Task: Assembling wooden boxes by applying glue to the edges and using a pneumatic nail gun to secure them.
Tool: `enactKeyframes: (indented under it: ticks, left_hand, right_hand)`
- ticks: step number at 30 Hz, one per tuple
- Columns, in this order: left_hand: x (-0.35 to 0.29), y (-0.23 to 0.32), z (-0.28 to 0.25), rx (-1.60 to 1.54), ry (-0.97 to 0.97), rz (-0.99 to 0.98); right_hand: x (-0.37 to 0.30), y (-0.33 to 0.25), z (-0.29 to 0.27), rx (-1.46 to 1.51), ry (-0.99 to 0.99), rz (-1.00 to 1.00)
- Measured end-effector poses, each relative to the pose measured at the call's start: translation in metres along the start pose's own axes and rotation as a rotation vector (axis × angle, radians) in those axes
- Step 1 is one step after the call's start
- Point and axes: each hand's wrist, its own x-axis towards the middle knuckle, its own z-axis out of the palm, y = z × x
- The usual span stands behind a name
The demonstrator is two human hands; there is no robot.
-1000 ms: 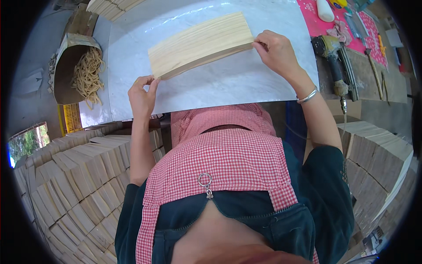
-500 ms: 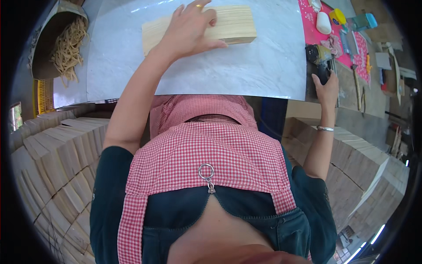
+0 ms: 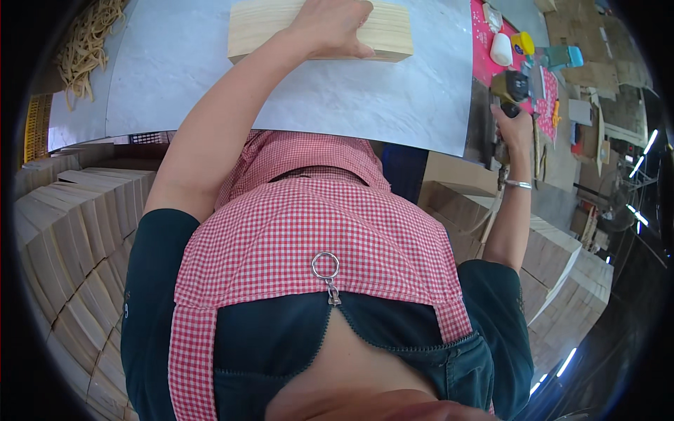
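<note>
A long, pale wooden block [image 3: 263, 31] lies across the grey-white tabletop [image 3: 295, 98] at the far edge of view. My left hand [image 3: 333, 27] grips it from above, with curled fingers on top and the thumb against its near side. Some fingers are cut off by the top of the picture. At the table's right edge, my right hand [image 3: 514, 126] is closed round the handle of a black and olive tool that looks like a nail gun [image 3: 511, 85]. A hose [image 3: 491, 221] appears to trail from it beside my wrist. The tool's lower end is partly hidden.
Tan strips [image 3: 88, 49] hang in a bundle at the upper left. Stacked wooden boards [image 3: 77, 224] flank me on both sides. Beyond the right hand, a white bottle [image 3: 501, 50], a yellow tub [image 3: 522, 43] and a teal container [image 3: 562, 56] stand on a red cloth.
My right hand has raised and turned the nail gun, whose black-capped head now points upward in view. My left hand remains on the block, its fingers more curled. The whole view has shifted slightly.
</note>
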Motion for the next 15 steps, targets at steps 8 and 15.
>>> enactKeyframes:
  ticks: [8, 15]
  left_hand:
    - [-0.004, 0.005, -0.006, -0.141, -0.077, -0.105]
    - [-0.003, 0.003, -0.003, -0.147, -0.072, -0.084]
  right_hand:
    - [-0.085, -0.098, -0.028, 0.435, -0.177, -0.295]
    - [-0.095, -0.121, -0.026, 0.407, -0.238, -0.35]
